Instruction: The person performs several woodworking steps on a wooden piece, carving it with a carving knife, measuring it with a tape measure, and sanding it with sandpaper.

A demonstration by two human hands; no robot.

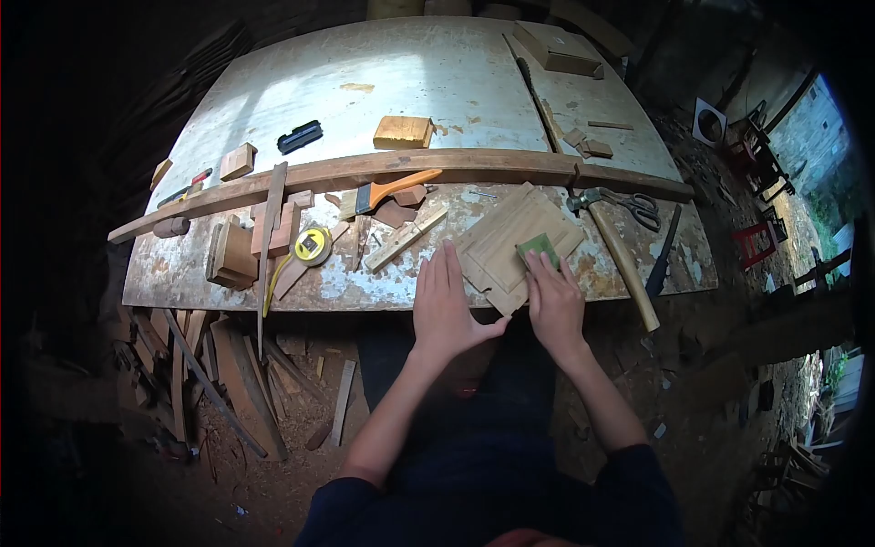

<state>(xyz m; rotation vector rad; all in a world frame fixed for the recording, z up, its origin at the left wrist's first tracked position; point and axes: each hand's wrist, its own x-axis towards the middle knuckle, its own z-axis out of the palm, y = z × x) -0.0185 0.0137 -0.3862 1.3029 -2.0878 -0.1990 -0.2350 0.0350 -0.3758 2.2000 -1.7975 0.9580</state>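
A flat wooden panel [503, 221] with a grooved border lies at an angle near the bench's front edge. My left hand [444, 314] is beside its left edge, fingers stretched out and thumb spread toward the panel's near corner. Under the fingers of my right hand [555, 306] is a green piece of sandpaper [539, 247], pressed on the panel's right part. Left of the panel lies a narrow wood strip [406, 240]. A hammer [620, 255] rests to the right of the panel.
A long wooden beam [365, 170] crosses the workbench [301, 82]. Around it lie a brush [396, 190], a tape measure [313, 245], wood blocks [233, 253], scissors [638, 208] and a dark-handled file [663, 255]. Wood scraps [244, 383] litter the floor.
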